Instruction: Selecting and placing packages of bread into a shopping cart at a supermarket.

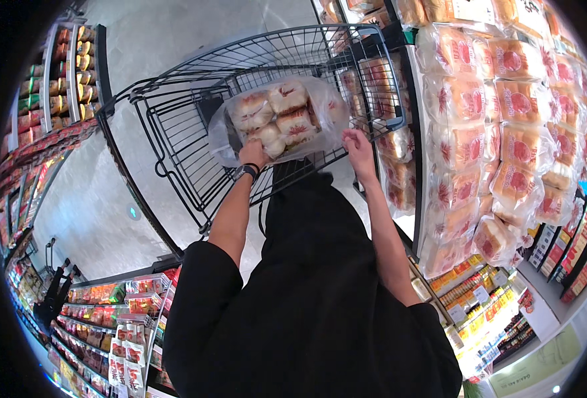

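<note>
A clear plastic bag of bread rolls (289, 99) is over the inside of a black wire shopping cart (174, 142). The rolls are pale, with reddish print on the wrapping. My left hand (255, 154), wearing a dark watch, is closed on the near left side of the bag. At the bag's right end is my right hand (360, 154), its fingers bent and pinched at the plastic edge. How much of the plastic lies between those fingertips is hard to see. Whether the bag rests on the cart's bottom is hidden.
On the right, close to the cart, stands a tall display of bagged bread loaves (462, 113). Shelves of packaged goods (61, 83) line the far left, with snack shelves (101, 318) at lower left. Grey floor (81, 192) shows between. A person in dark clothes (55, 292) is at far left.
</note>
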A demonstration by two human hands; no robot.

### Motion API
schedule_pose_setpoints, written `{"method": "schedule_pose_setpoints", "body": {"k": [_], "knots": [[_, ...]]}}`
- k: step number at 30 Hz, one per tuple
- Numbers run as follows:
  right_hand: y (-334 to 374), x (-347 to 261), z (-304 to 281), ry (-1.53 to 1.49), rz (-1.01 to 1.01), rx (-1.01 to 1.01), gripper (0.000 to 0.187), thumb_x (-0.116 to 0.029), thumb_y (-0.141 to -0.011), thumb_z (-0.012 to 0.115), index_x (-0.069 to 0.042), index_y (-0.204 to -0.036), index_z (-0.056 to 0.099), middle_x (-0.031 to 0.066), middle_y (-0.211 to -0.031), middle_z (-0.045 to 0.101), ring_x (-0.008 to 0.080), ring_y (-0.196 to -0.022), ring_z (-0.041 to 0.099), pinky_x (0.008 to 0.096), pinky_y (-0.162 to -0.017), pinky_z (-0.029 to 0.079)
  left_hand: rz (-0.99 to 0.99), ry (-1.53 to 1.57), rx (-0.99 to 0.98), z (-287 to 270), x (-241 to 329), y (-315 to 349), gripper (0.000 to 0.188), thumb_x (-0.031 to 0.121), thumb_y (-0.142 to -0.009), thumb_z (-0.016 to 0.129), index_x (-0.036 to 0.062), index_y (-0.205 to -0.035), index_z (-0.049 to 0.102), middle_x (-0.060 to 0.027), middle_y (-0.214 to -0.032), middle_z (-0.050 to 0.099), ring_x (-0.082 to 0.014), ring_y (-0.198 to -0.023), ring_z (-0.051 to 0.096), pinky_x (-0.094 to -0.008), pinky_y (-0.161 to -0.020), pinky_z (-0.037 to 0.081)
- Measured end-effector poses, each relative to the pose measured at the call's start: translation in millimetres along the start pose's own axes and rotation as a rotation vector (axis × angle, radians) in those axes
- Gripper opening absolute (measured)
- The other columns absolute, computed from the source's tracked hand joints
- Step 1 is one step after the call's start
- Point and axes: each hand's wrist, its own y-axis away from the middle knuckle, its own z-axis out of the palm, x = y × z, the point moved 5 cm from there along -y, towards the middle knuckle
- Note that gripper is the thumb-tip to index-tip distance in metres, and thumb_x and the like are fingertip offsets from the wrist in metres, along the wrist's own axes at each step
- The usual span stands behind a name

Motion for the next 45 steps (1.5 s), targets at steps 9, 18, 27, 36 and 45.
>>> {"method": "schedule_pose_setpoints", "body": {"k": [9, 18, 27, 36, 45], "knots": [[33, -24, -35, -0.039, -0.148, 0.057, 0.020, -0.007, -0.098, 0.054, 0.002, -0.114, 0.062, 0.0096, -0.107, 0.069, 0.0183, -0.101, 0.065, 0.0304, -0.091, 0.049, 0.017, 0.061, 0.015, -82, 26, 31, 0.025, 0.017, -0.070, 0.066, 0.0031, -0.090, 0.071, -0.0215, -0.093, 0.070, -0.0399, -0.095, 0.067, -0.0492, -0.082, 0.054], [76, -37, -48, -0.304, -0.200, 0.046, 0.019, -0.010, -0.101, 0.053, 0.002, -0.112, 0.062, 0.0082, -0.101, 0.070, 0.0161, -0.099, 0.066, 0.0285, -0.091, 0.050, 0.216, 0.159, 0.092, -283, 166, 138, 0.023, 0.016, -0.070, 0.065, -0.0015, -0.084, 0.061, -0.0221, -0.082, 0.065, -0.0404, -0.076, 0.062, -0.0438, -0.066, 0.049], [121, -87, -30, -1.038, -0.058, -0.421, 0.044, -0.034, -0.109, 0.037, -0.006, -0.140, 0.051, 0.0099, -0.135, 0.060, 0.0202, -0.122, 0.058, 0.0387, -0.105, 0.046, 0.721, 0.523, 0.018, -391, 298, 253, 0.017, -0.001, -0.075, 0.069, -0.0002, -0.090, 0.060, -0.0013, -0.079, 0.059, -0.0080, -0.076, 0.056, -0.0253, -0.069, 0.045], [208, -85, -74, -1.662, 0.097, -0.555, 0.062, -0.054, -0.103, 0.035, -0.010, -0.145, 0.047, 0.0118, -0.146, 0.051, 0.0305, -0.132, 0.050, 0.0516, -0.111, 0.039, 0.616, 1.017, 0.087, -335, 358, 211, 0.038, 0.007, -0.092, 0.069, -0.0042, -0.127, 0.061, -0.0022, -0.111, 0.066, -0.0086, -0.101, 0.059, -0.0238, -0.091, 0.046], [267, -45, -116, -1.679, 0.035, -0.466, 0.065, -0.058, -0.100, 0.038, -0.015, -0.147, 0.046, 0.0079, -0.147, 0.051, 0.0291, -0.131, 0.051, 0.0506, -0.107, 0.041, 0.538, 1.238, -0.089, -259, 394, 220, 0.044, 0.007, -0.094, 0.065, -0.0040, -0.136, 0.054, -0.0059, -0.123, 0.065, -0.0129, -0.109, 0.061, -0.0273, -0.097, 0.046]]}}
